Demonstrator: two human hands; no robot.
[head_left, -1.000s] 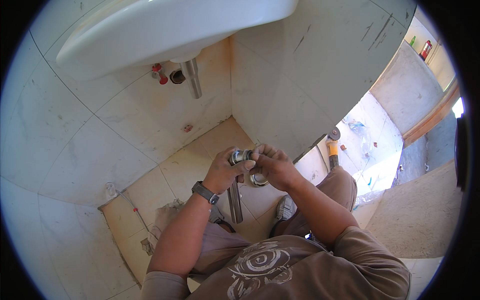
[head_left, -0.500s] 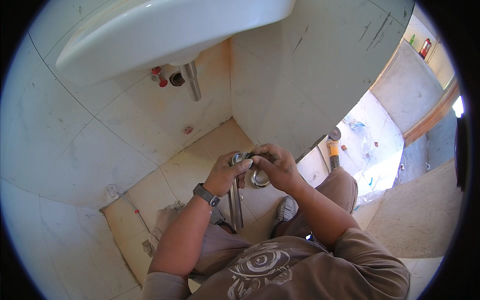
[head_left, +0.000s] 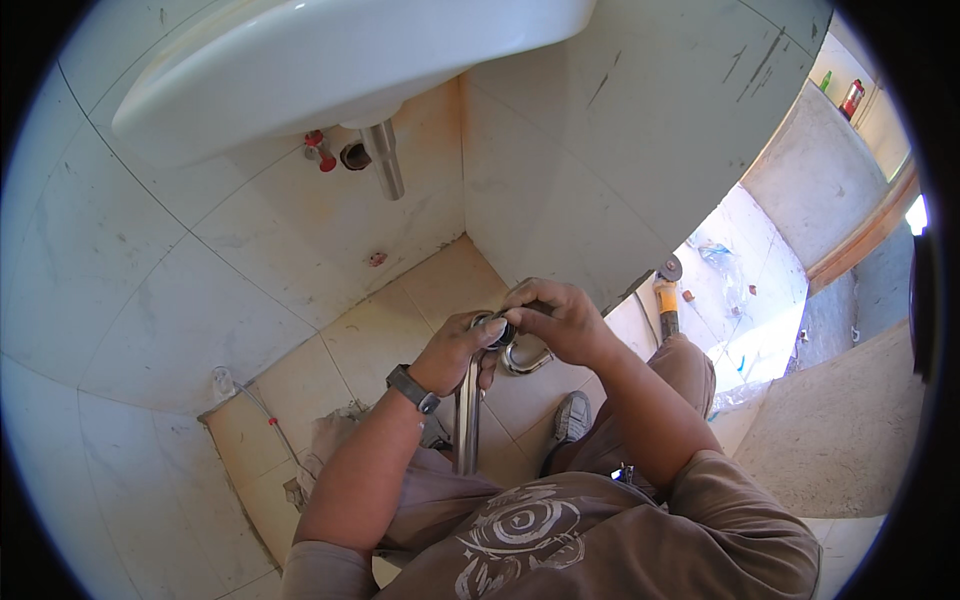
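Note:
My left hand [head_left: 452, 352], with a watch on its wrist, is closed around the upper end of a straight chrome drain pipe [head_left: 466, 425] that hangs down between my knees. At the pipe's top end, my right hand [head_left: 562, 322] pinches with thumb and fingers at a small dark ring [head_left: 508, 334], partly hidden by both hands. Just below my right hand shows a curved chrome trap pipe [head_left: 530, 366]; whether it touches the held pipe cannot be told.
Ahead, a white washbasin [head_left: 350, 70] has a chrome tailpiece [head_left: 383, 160] beneath it. Beside that are a red-handled valve [head_left: 320, 152] and a wall drain hole [head_left: 355, 155]. A yellow-and-black angle grinder [head_left: 667, 297] lies to the right. A flexible hose [head_left: 268, 418] is at left.
The drain pipe has swung closer to upright, its lower end shifting slightly left. My right hand has risen a little, and the dark ring shows more between my hands.

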